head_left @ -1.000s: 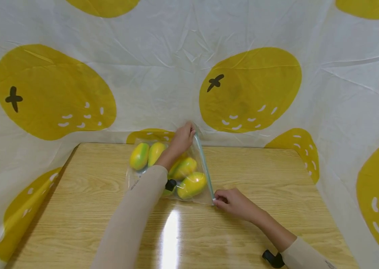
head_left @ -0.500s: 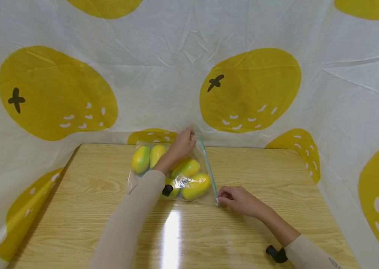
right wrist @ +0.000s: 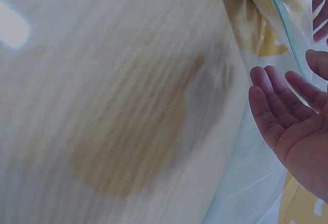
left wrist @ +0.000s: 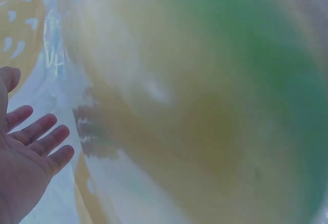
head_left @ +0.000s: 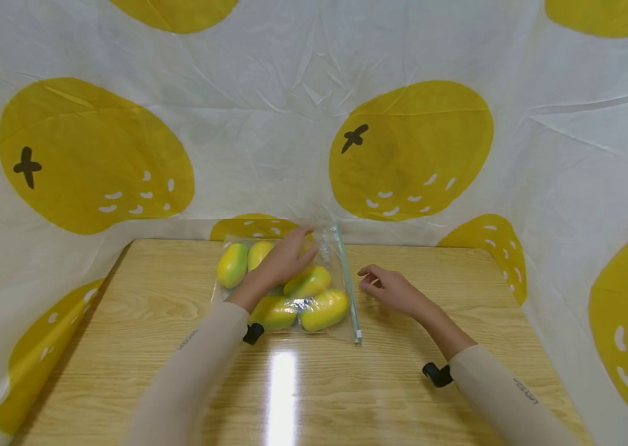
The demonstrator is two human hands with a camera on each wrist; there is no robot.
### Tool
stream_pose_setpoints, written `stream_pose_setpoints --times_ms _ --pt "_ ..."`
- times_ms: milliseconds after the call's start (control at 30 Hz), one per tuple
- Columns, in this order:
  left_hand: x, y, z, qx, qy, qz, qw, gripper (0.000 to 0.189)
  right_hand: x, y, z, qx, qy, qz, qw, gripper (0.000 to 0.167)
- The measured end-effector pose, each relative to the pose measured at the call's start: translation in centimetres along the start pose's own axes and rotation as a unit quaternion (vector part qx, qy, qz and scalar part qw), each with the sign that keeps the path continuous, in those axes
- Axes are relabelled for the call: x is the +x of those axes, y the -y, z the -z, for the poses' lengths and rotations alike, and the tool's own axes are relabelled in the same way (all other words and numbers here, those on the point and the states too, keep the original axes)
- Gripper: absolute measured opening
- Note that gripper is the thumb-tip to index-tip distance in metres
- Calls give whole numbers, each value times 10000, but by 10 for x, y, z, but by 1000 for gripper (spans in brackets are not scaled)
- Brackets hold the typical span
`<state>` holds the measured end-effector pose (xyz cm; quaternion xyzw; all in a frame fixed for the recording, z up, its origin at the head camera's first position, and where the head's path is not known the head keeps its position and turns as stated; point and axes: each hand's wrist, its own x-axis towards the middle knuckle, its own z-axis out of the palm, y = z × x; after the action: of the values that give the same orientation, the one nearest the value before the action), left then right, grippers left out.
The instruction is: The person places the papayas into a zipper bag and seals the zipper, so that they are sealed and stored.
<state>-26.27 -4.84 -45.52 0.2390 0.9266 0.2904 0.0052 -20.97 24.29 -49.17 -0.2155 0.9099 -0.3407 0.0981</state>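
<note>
A clear zip bag [head_left: 342,319] lies on the wooden table with several yellow-green mangoes [head_left: 324,310] inside. Its teal zip strip [head_left: 349,285] runs along the right side, and a white slider [head_left: 358,335] sits at the near end of the strip. My left hand [head_left: 287,257] is over the bag's upper middle, fingers extended, hiding part of the fruit; the left wrist view shows its fingers [left wrist: 43,137] spread beside a large blurred mango [left wrist: 205,101]. Just right of the zip strip, my right hand [head_left: 389,290] is off the bag with relaxed, slightly bent fingers and holds nothing.
The wooden table [head_left: 431,409] reaches back to a white cloth [head_left: 258,142] printed with big yellow fruit, which hangs behind and on both sides. A black wrist camera mount [head_left: 438,375] shows under the right sleeve, another mount [head_left: 254,333] under the left.
My right hand has let go of the slider at the near corner and moved away from me along the strip. My left hand has released the bag's far corner and moved slightly left and nearer.
</note>
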Motion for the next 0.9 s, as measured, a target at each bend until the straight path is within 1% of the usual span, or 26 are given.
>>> stream_pose_setpoints --times_ms 133,233,333,433,533,633,700,767,800,900 --pt "-22 6 12 165 -83 25 9998 60 17 3 -1 151 -84 -111 9998 40" --pt "-39 13 20 102 -211 69 9997 60 25 5 -3 393 -100 -180 9990 44" --pt "-57 23 26 30 -343 173 9993 61 32 7 -8 631 -70 -163 9979 46" --pt "-75 36 31 -51 -565 298 9979 62 36 8 -13 830 -68 -212 9963 43" --pt "-92 51 35 -57 -927 514 9944 64 38 10 -19 955 -78 -420 9945 40" --pt "-109 67 38 -129 -1200 977 9879 72 40 11 -24 985 -128 -579 9934 39" --pt "-119 77 38 -302 -1219 1321 9832 80 40 11 -26 983 -188 -615 9931 38" --pt "-127 86 36 -560 -1151 1517 9801 83 40 12 -29 927 -273 -610 9935 36" --pt "-130 89 35 -682 -1100 1553 9793 83 40 12 -29 926 -310 -616 9933 35" --pt "-136 99 30 -1004 -1015 1442 9792 77 38 13 -31 899 -421 -641 9930 31"
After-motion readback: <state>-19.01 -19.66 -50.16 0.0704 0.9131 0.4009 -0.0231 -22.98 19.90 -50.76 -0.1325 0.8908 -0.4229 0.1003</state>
